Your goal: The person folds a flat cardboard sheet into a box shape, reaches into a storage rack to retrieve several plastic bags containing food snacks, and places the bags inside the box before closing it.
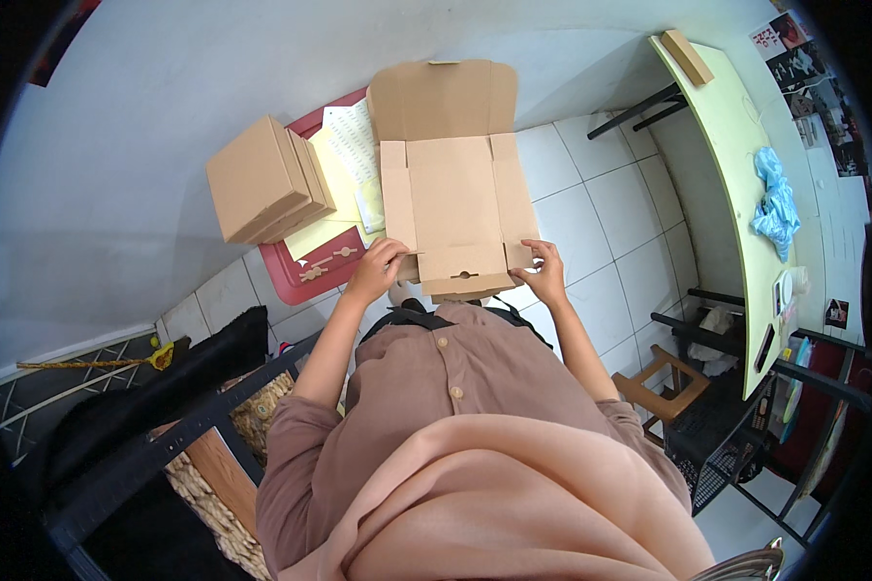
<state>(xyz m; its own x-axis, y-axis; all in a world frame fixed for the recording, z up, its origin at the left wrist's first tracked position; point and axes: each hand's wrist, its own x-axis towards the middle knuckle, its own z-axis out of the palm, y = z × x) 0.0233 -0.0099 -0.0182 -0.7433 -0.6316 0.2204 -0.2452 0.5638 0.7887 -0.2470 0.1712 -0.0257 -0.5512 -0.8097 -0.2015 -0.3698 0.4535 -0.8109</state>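
Observation:
In front of me lies a brown cardboard box, partly folded, its long lid flap spread out at the far end. Its side walls stand up along the base, and a small slot shows in the near panel. My left hand pinches the near left corner between thumb and fingers. At the near right corner, my right hand grips the cardboard side flap the same way. Parts of both corners are hidden behind my fingers.
Folded cardboard boxes are stacked at the left on a red table, beside printed paper and small cardboard cut-outs. At the right stands a pale desk with a blue plastic bag. A wooden stool is near it.

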